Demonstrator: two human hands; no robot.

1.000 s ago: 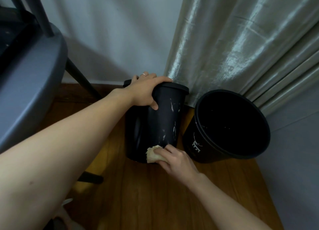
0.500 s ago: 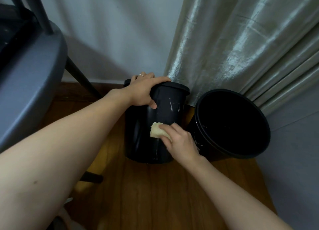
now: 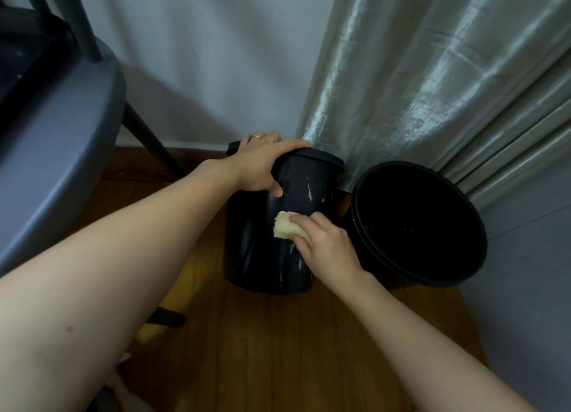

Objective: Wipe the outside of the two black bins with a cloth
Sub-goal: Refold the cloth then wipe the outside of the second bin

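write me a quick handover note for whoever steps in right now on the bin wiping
Left hand grips the rim of the lidded bin, steadying it upright on the wooden floor.
Right hand holds the cloth and presses it against the middle of that bin's front side.
Open bin stands just to the right, by the curtain, with neither hand on it.
Done: wiping of the lidded bin is under way; white streaks remain near its top.
Left: clear those streaks, finish round that bin, then wipe the outside of the open bin.
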